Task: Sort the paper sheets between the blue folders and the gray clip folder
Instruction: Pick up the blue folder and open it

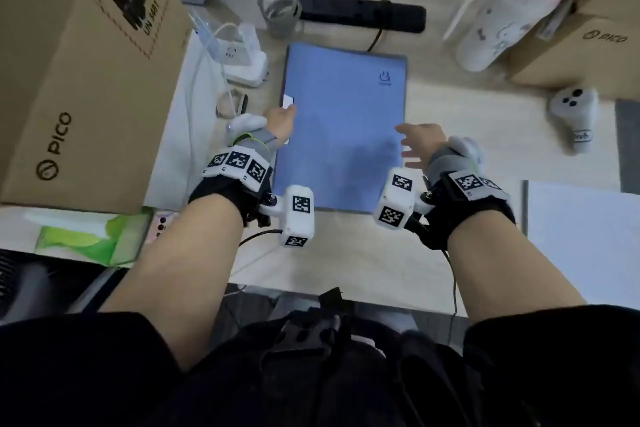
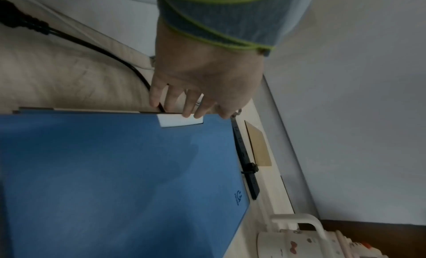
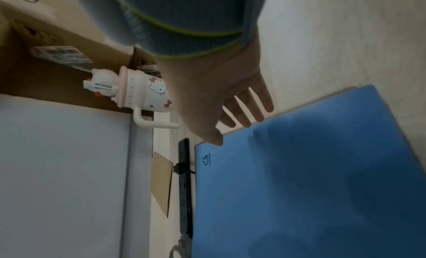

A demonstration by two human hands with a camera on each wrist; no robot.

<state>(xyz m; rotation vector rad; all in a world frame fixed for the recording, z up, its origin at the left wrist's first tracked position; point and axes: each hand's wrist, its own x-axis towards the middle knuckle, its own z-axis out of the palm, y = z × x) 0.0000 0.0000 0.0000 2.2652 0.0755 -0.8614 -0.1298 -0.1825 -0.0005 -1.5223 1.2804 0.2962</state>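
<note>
A closed blue folder (image 1: 343,128) lies flat in the middle of the desk. A small white tab (image 2: 179,121) shows in a notch on its left edge. My left hand (image 1: 284,111) is at that edge, and its straight fingertips (image 2: 189,112) touch the tab and the folder's rim. My right hand (image 1: 407,146) hovers at the folder's right edge with its fingers (image 3: 251,108) spread and holding nothing. A white paper sheet (image 1: 585,225) on a gray-edged board (image 3: 136,170) lies to the right. Another white sheet (image 1: 180,135) lies to the left of the folder.
A large cardboard box (image 1: 79,73) stands at the left and a second box (image 1: 588,52) at the back right. Behind the folder lie a black power strip (image 1: 360,12), a white charger (image 1: 242,55) and a cartoon cup (image 1: 498,31). A white controller (image 1: 575,114) sits at the right and a green tissue pack (image 1: 86,236) at the near left.
</note>
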